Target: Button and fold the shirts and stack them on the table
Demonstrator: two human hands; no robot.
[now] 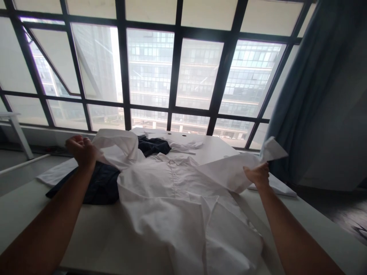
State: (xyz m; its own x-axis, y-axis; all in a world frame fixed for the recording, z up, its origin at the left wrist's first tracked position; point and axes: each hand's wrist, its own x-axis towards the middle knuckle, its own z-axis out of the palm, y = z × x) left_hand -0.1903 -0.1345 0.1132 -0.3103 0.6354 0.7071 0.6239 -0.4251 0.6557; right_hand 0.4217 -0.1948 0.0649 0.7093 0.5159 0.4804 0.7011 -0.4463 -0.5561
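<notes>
A white collared shirt lies spread over the white table, its collar toward the window and its hem toward me. My left hand is closed on the end of the sleeve at the left, which is lifted and bent above the tabletop. On the other side my right hand grips the other sleeve near its cuff, and the cuff sticks up past my fingers. Both sleeves are stretched outward from the shirt's shoulders.
Dark cloth lies beside the shirt on the left, with white cloth next to it. Farther back are another dark garment and white cloth. A blue curtain hangs at the right, by large windows.
</notes>
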